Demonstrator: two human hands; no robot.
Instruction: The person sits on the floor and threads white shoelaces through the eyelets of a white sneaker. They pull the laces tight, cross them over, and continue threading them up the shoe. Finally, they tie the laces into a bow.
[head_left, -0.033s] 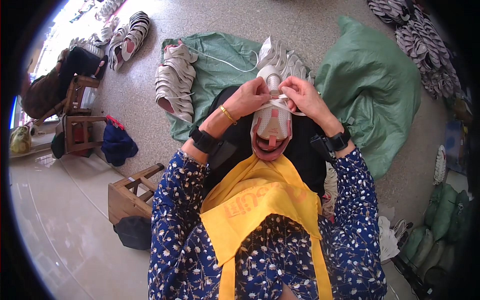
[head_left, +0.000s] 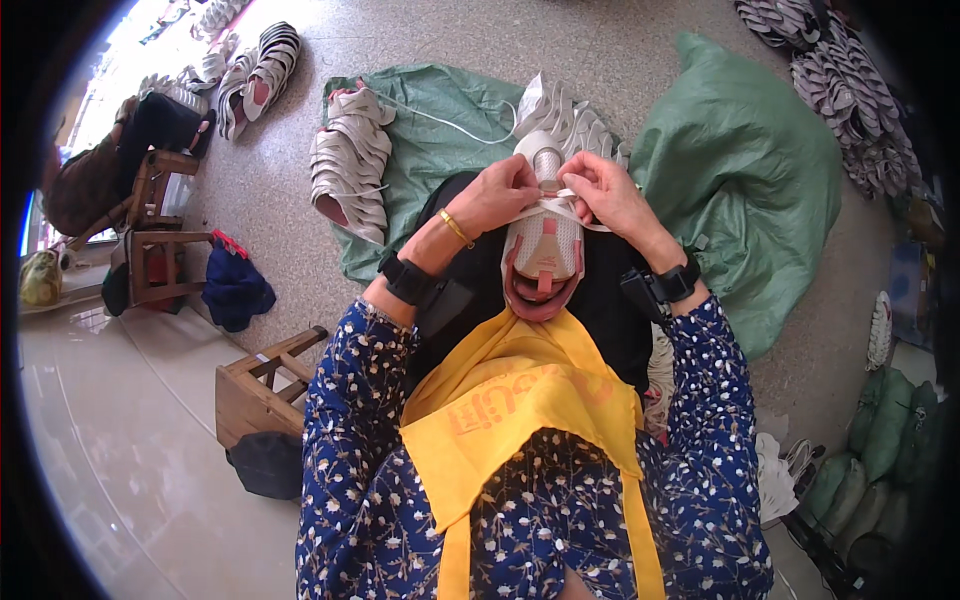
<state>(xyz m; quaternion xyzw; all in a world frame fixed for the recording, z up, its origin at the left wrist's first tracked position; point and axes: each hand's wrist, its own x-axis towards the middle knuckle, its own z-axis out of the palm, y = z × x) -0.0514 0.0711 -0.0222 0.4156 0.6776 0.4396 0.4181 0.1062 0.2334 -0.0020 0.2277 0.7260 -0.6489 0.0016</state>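
Nothing has visibly moved: the right hand [head_left: 610,198] pinches the lace [head_left: 567,197] between closed fingers; the left hand [head_left: 498,194] bunches its fingers, hold unclear. The sneaker [head_left: 546,242] lies at the lap's [head_left: 607,300] front edge. Lacing seems underway, calling next for careful threading.

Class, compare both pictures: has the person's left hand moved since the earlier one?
No, not visibly: the left hand keeps the same place to the right of the stacked shoe uppers, with no shift either way.
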